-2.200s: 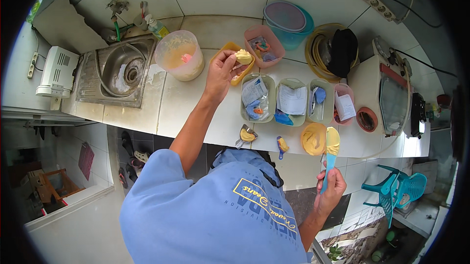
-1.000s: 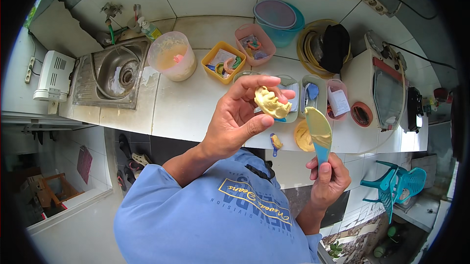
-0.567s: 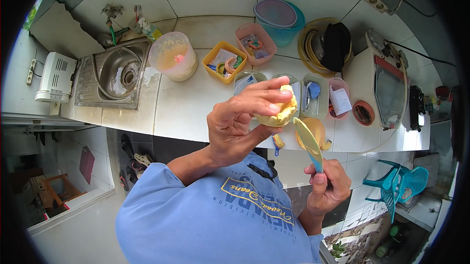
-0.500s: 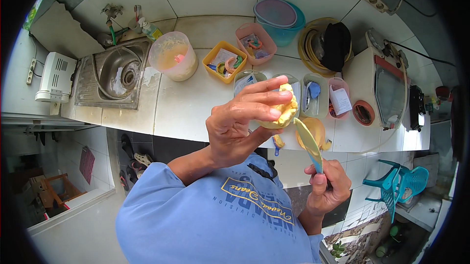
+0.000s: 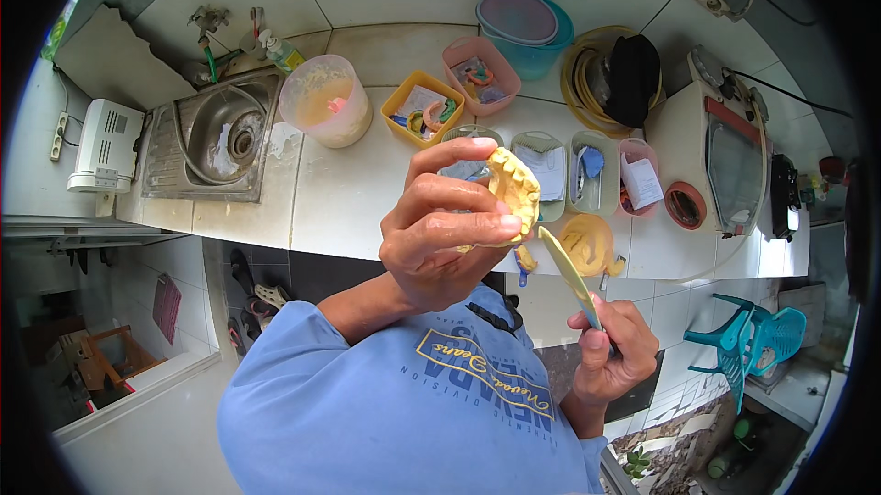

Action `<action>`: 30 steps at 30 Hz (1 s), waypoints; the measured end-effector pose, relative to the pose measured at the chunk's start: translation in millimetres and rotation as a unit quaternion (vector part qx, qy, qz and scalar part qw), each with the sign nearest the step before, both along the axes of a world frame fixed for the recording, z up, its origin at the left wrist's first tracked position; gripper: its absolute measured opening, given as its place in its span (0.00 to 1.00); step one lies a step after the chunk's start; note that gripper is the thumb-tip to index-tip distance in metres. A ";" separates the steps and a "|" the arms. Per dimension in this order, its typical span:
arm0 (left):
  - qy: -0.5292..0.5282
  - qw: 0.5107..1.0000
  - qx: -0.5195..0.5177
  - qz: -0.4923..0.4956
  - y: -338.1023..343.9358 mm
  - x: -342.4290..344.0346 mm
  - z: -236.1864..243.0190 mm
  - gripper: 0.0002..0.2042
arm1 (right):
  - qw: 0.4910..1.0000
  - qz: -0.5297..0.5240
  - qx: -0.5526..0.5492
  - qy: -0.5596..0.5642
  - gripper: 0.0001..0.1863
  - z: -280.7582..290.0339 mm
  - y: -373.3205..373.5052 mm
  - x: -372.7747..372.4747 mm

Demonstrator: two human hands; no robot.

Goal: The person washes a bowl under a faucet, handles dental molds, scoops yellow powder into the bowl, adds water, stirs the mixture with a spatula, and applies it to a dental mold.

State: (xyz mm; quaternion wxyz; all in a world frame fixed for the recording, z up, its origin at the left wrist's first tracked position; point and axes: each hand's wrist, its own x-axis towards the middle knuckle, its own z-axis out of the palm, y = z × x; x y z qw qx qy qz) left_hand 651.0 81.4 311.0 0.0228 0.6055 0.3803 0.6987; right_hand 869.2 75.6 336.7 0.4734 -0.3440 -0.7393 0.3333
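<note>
My left hand [image 5: 450, 220] grips a yellow plaster dental cast [image 5: 516, 190] by its edge, held up above the counter's front. The row of moulded teeth on it faces right. In my right hand [image 5: 613, 348] is a spatula [image 5: 571, 275], its flat blade pointing up and to the left and coated pale yellow. The blade's tip is close to the cast's lower edge; whether they touch I cannot tell. Beyond the blade is a yellow mixing bowl [image 5: 587, 240] with a smeared inside. A small yellow-filled piece with a blue handle [image 5: 524, 263] lies left of the bowl.
Several baskets line the counter, among them a yellow one [image 5: 402, 131] and a pink one [image 5: 500, 108]. A plastic bucket [image 5: 307, 123] stands beside the metal sink [image 5: 197, 188]. To the right are a cabinet-like machine [image 5: 702, 155] and a teal chair [image 5: 769, 334].
My left hand has turned the cast, so its teeth now show to the right. The spatula has dropped slightly and shifted left, with its blade seen more edge-on.
</note>
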 end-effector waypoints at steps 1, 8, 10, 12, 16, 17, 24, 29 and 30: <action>0.002 1.000 0.002 0.002 -0.3 -0.1 0.2 0.18 | 1.000 0.000 0.001 -0.001 0.13 0.1 0.0 -0.6; -0.003 1.000 0.012 0.004 -1.2 1.5 -1.1 0.18 | 1.000 0.004 -0.002 -0.005 0.13 0.3 -2.7 -2.0; 0.004 1.000 0.007 0.006 -3.1 0.9 1.8 0.18 | 1.000 0.001 -0.002 -0.007 0.13 0.6 -3.5 -2.2; 0.010 1.000 0.003 0.010 -4.8 0.2 3.8 0.18 | 1.000 0.000 -0.003 -0.009 0.12 0.6 -4.2 -2.2; 0.017 1.000 -0.002 0.007 -5.6 -0.1 2.4 0.18 | 1.000 -0.003 -0.004 -0.012 0.12 -0.8 -5.2 -2.5; 0.018 1.000 -0.002 0.005 -5.9 0.1 2.2 0.18 | 1.000 -0.003 -0.002 -0.012 0.12 -0.9 -5.6 -2.3; 0.028 1.000 -0.012 0.009 -8.7 0.2 2.3 0.18 | 1.000 -0.015 -0.018 0.004 0.14 -3.2 -9.1 2.5; 0.068 0.997 -0.036 0.026 -11.4 3.1 2.6 0.21 | 0.995 -0.014 -0.074 0.068 0.19 -7.5 -10.9 5.3; 0.067 0.997 -0.035 0.026 -11.7 1.9 4.4 0.21 | 0.995 -0.014 -0.073 0.067 0.19 -9.7 -11.4 5.1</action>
